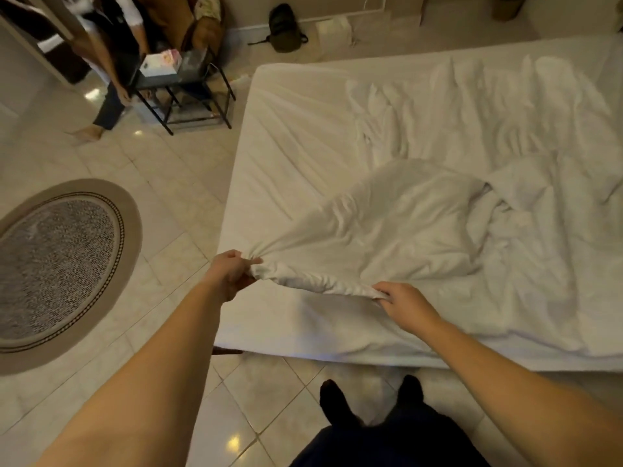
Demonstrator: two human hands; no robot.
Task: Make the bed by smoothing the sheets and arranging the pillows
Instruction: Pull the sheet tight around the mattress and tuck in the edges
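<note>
A white bed (pixel 290 136) fills the right half of the view, its fitted sheet creased. A crumpled white top sheet (pixel 421 224) lies over the near and right part of the mattress. My left hand (pixel 231 271) grips a bunched corner of that sheet at the bed's near left edge. My right hand (pixel 404 306) pinches the same sheet's edge a little further right. The edge hangs slack between both hands. No pillow is in view.
A round patterned rug (pixel 57 267) lies on the tiled floor at left. A black metal side table (pixel 182 92) with boxes stands beyond the bed's far left corner. Another person's leg (pixel 108 109) is beside it. A dark backpack (pixel 285 28) sits against the far wall.
</note>
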